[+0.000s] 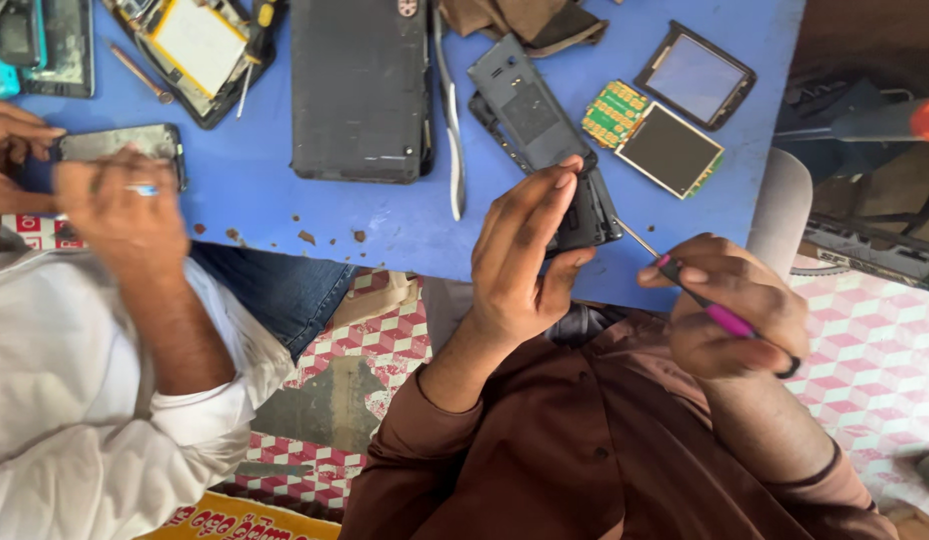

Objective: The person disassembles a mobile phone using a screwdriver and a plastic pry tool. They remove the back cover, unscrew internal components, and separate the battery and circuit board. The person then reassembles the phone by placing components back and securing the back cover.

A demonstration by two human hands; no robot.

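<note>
- Head view, own hands: left hand (520, 255) clamped on the lower end of a dark phone body (545, 130) at the near edge of the blue table (385, 215); thumb under, fingers wrapped over the top.
- Phone body's long axis runs from upper left down to lower right, toward the right hand; far end rests on the table, near end is lifted in the grip.
- Right hand (730, 305) closed around a pink-handled screwdriver (710, 305); its thin metal shaft points up-left at the phone's lower right corner, tip just beside or touching it, can't tell which.
- Right hand lies to the right of and a bit lower than the phone; the left is the nearer one, already on it.
- Head view, rest: small screen with green circuit board (657, 138) lies just past the phone, a framed screen (695, 75) beyond, a large dark tablet back (360, 90) to the left.
- Another person in a white sleeve (105, 400) works on a separate phone (120, 145) at far left, well apart.
</note>
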